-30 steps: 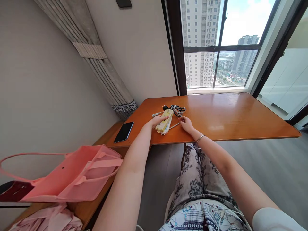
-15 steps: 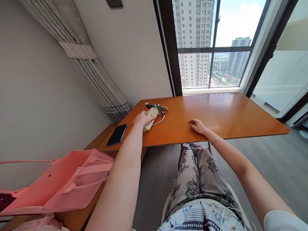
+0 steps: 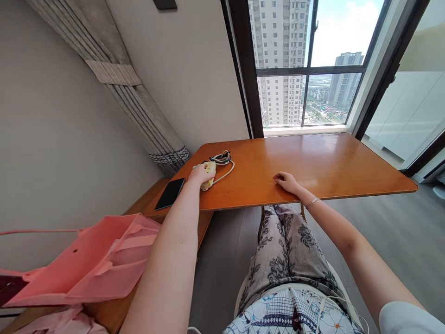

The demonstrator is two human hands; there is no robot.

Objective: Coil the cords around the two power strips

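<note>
Near the left end of the brown table, my left hand grips a pale yellow power strip from above. Its bundled white and black cable lies on the tabletop just behind the strip. A black phone rests face up to the left of that hand, close to the table's edge. My right hand lies near the front edge at the middle of the table, its fingers curled and touching the wood; whether anything is inside them is hidden.
An open pink bag stands on a lower wooden surface at the left. Behind the table are a window and a tied grey curtain. My legs are under the front edge.
My left hand has shifted left with the power strip, and the strip has turned slightly. Its cable bundle has slid left too. My right hand rests in nearly the same place.
</note>
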